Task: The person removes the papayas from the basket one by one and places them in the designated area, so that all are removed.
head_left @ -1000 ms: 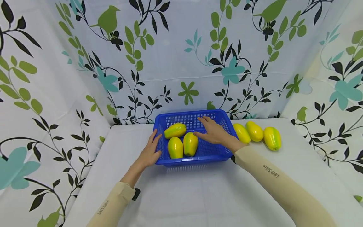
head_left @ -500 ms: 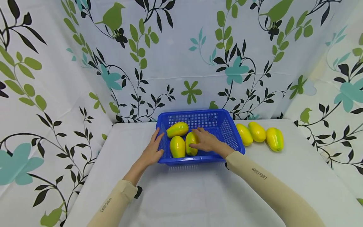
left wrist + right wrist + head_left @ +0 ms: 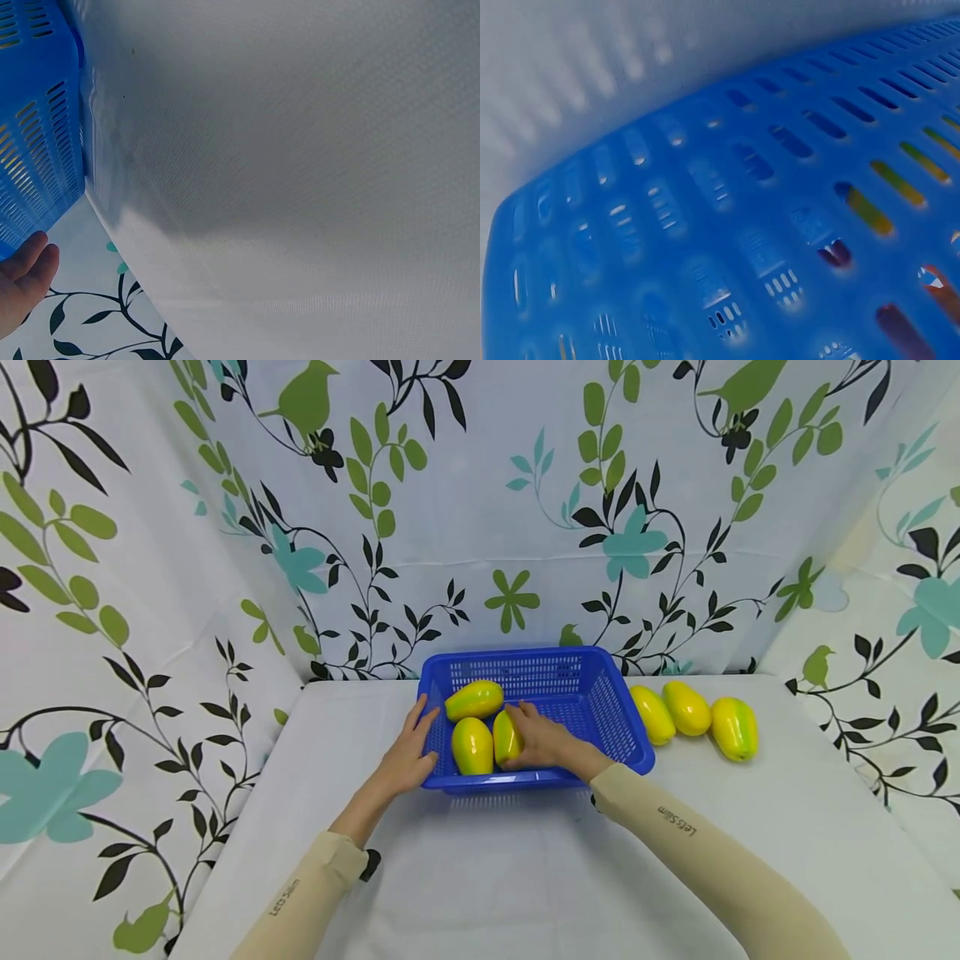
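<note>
A blue perforated plastic basket (image 3: 558,777) sits against the back of the white table. Inside, at its left, lie three glossy yellow-green papayas: the back papaya (image 3: 474,700), the front left papaya (image 3: 472,747) and the right papaya (image 3: 507,742). My right hand (image 3: 546,740) grips that right one, fingers over its top and thumb near its front end. At the basket's left rim my left hand (image 3: 405,758) rests with fairly straight fingers. The left wrist view has its fingertips (image 3: 46,262) beside the basket's slotted wall (image 3: 37,142).
Right of the basket, three more papayas (image 3: 686,708) lie on the table (image 3: 510,877). A leaf-patterned cloth (image 3: 450,543) hangs behind and on both sides. In the right wrist view, the basket's slotted wall (image 3: 727,217) fills most of the picture.
My right hand has moved left and down inside the basket and taken hold of the right papaya. My left hand stays at the left rim. The head view has shifted slightly.
</note>
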The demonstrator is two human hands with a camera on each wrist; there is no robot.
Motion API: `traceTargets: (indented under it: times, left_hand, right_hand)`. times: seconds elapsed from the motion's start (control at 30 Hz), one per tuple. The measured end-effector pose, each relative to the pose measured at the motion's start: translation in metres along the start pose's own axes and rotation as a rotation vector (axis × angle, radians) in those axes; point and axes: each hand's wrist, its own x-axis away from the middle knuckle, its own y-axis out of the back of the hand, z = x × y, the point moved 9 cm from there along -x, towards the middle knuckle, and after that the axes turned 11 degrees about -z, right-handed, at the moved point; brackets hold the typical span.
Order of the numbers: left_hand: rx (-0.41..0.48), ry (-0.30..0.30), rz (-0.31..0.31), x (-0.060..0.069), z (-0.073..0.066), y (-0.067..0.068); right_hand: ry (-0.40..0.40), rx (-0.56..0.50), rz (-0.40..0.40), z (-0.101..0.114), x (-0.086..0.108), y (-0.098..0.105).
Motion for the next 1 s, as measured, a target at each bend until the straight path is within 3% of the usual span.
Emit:
traceTargets:
  times: [0.5,1.0]
  left_hand:
    - [0.0,0.005,0.004,-0.001,-0.001,0.0]
    - [0.023,-0.007,0.005,-0.001,-0.001,-0.001]
  right_hand:
    - [0.034,0.001,-0.106,0.003,0.007,0.033]
    - [0.045,0.021,-0.186,-0.001,0.04,0.085]
